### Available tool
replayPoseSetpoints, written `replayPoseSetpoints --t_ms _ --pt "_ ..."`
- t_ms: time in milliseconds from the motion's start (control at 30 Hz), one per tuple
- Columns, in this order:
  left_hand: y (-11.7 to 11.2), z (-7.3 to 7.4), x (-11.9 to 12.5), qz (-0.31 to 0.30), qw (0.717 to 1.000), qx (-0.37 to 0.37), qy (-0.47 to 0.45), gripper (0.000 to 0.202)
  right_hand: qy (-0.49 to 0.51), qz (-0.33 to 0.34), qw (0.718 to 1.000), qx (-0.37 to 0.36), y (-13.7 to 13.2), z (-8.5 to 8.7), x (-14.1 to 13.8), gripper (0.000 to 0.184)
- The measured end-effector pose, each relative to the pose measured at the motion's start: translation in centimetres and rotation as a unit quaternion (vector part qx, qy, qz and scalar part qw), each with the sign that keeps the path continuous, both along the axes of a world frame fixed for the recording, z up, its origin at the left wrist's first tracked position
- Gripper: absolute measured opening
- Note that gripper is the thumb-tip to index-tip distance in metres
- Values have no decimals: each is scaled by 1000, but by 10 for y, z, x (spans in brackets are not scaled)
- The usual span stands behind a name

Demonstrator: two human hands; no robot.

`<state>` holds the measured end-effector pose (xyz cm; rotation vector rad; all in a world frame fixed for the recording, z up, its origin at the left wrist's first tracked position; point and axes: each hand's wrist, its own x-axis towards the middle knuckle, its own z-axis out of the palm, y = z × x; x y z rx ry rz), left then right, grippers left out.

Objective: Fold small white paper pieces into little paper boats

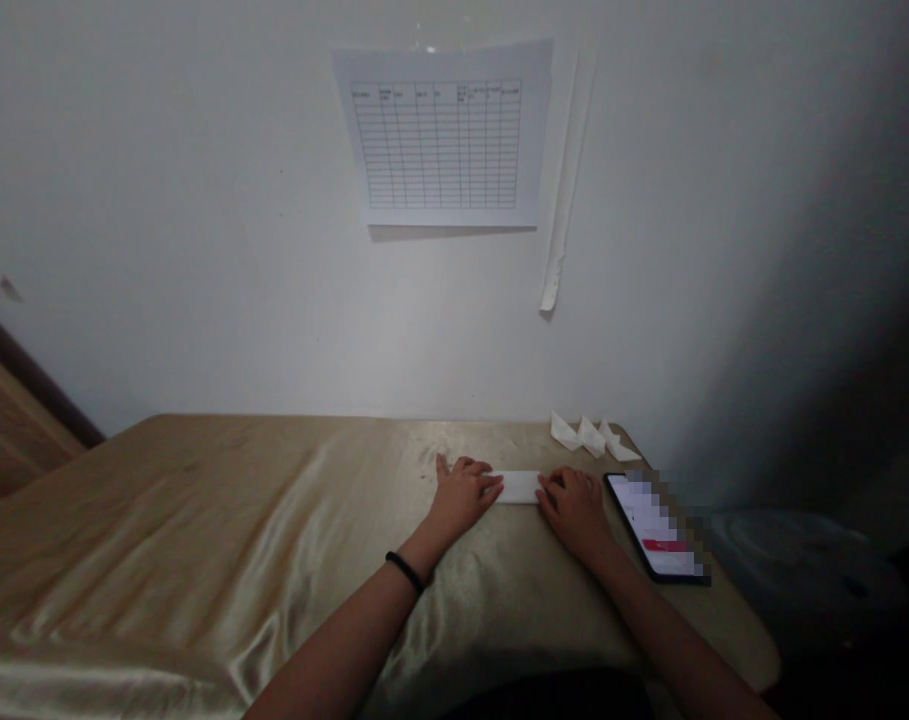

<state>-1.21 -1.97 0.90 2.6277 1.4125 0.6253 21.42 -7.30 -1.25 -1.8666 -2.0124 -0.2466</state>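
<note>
A narrow folded strip of white paper (520, 487) lies on the table covered with a shiny gold cloth (236, 530). My left hand (463, 494) rests on the strip's left end, fingers curled and pressing down. My right hand (574, 503) presses the right end, fingers bent onto the paper. A black band circles my left wrist. Both hands lie flat against the table top with the strip between them.
A lit phone (658, 527) lies just right of my right hand. Three small folded white paper shapes (593, 437) sit by the wall behind it. A printed table sheet (443, 135) hangs on the white wall. Wooden furniture (11, 420) stands at the left.
</note>
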Motion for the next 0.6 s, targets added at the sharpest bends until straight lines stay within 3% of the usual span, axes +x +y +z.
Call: replayPoseSetpoints --t_ms 600 --pt "-2 0 1 8 1000 17 9 25 -21 -5 1000 0 -3 4 -5 33"
